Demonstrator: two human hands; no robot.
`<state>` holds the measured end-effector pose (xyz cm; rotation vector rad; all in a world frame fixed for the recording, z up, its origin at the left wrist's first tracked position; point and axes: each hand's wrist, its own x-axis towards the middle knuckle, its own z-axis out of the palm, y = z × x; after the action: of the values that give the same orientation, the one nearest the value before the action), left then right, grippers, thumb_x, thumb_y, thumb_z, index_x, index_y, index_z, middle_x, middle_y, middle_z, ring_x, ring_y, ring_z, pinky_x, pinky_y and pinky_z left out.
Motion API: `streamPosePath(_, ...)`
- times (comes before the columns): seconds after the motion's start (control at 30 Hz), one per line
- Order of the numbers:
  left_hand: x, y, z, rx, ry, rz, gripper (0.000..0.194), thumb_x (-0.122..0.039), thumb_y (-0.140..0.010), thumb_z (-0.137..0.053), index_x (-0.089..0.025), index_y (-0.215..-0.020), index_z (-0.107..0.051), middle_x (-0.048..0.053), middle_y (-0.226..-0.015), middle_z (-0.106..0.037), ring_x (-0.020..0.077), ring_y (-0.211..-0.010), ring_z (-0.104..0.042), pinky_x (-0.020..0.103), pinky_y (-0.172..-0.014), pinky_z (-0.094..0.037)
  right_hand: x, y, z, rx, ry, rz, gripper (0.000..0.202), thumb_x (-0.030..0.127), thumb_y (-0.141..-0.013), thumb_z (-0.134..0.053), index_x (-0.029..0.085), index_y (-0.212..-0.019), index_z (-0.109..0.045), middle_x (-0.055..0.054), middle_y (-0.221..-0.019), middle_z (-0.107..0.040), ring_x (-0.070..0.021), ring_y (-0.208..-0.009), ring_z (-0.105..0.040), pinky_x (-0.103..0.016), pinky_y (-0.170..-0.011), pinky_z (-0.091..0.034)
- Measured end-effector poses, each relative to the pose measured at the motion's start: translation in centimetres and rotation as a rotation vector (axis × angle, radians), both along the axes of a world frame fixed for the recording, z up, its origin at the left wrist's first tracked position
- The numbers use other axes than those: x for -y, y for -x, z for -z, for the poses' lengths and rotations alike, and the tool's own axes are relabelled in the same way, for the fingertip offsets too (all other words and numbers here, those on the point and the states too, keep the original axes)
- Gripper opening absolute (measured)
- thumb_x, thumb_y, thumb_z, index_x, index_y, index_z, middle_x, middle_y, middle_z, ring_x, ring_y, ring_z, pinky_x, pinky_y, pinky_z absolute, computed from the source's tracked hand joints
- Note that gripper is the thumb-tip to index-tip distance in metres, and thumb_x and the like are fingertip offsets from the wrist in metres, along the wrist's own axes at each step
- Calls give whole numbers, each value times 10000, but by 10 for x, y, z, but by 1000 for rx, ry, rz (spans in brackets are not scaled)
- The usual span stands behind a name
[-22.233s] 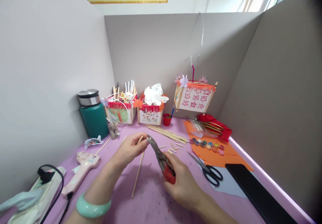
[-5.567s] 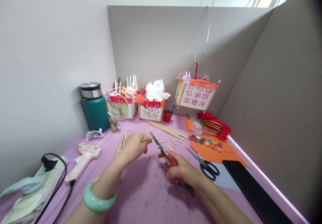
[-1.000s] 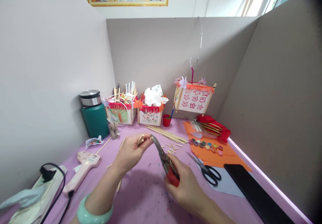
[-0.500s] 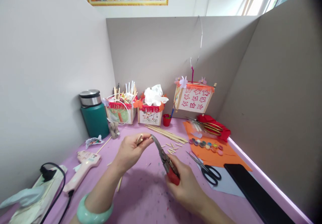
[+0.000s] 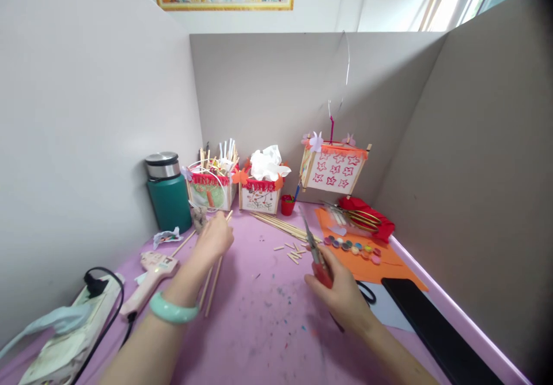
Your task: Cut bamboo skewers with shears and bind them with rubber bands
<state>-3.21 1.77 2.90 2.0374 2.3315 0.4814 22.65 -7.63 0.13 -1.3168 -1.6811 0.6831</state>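
My left hand (image 5: 215, 236), below a pale green bangle, is closed around thin wooden sticks (image 5: 215, 284); their lower ends reach down over the purple table and a tip shows above the fingers. On the right, my right hand (image 5: 339, 284) grips red-handled pliers (image 5: 318, 258), whose grey jaws point up and away. Between the hands, several short cut stick pieces (image 5: 294, 252) lie on the table. Behind them rests a bundle of long sticks (image 5: 280, 223). Black-handled scissors (image 5: 367, 293) are partly hidden behind my right hand.
A green flask (image 5: 169, 197), pink glue gun (image 5: 151, 275) and power strip (image 5: 73, 333) stand or lie at left. Two decorated boxes (image 5: 259, 200) and a hanging lantern (image 5: 334, 170) are at the back. Paint pots (image 5: 354, 248), orange paper (image 5: 389, 267) and a black slab (image 5: 432, 321) lie right.
My left hand has moved left, away from the pliers' jaws, to the long sticks. My right hand has shifted right with the pliers, covering more of the scissors.
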Motion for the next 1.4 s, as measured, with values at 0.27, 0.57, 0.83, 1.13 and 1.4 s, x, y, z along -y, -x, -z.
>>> streamPosePath(0.27, -3, -18, 34, -161, 4, 79, 291, -173, -830, -413, -84, -1074, -544, 216, -1128, -513, 337, -1094, -478, 453, -879, -369, 0, -22, 16, -286, 6, 81, 486, 329, -740, -590, 193, -1186, -452, 19, -740, -458, -136, -640, -451, -253, -624, -392)
streamPosePath(0.57, -32, -110, 58, -206, 116, 491, 196, -165, -810, -463, -112, -920, -616, 129, -911, -624, 222, -837, -606, 312, -725, -458, -1, -22, 26, -323, -89, 133, 459, 288, -738, -591, 184, -1164, -454, 12, -739, -461, -142, -658, -459, -267, -652, -411)
streamPosePath(0.83, -37, -142, 62, -164, -8, 711, 187, -294, -846, -466, -176, -940, -576, 68, -1002, -581, 183, -950, -529, 264, -818, -417, -1, -22, 25, -360, -85, 108, 465, 271, -746, -571, 207, -1184, -428, 0, -787, -469, -150, -700, -484, -269, -672, -434)
streamPosePath(1.13, -27, -169, 80, -208, -112, 700, 271, -365, -887, -396, -163, -985, -548, 119, -1000, -537, 266, -983, -483, 384, -799, -419, -4, -22, 30, -337, -123, 148, 486, 254, -717, -582, 190, -1183, -462, -4, -781, -496, -157, -709, -498, -282, -700, -433)
streamPosePath(1.4, -16, -159, 83, -234, -88, 702, 186, -239, -877, -407, -143, -960, -543, 89, -945, -562, 212, -912, -517, 309, -777, -436, -3, -22, 28, -256, -132, 81, 466, 233, -740, -572, 194, -1187, -443, -4, -795, -486, -148, -701, -491, -267, -671, -427)
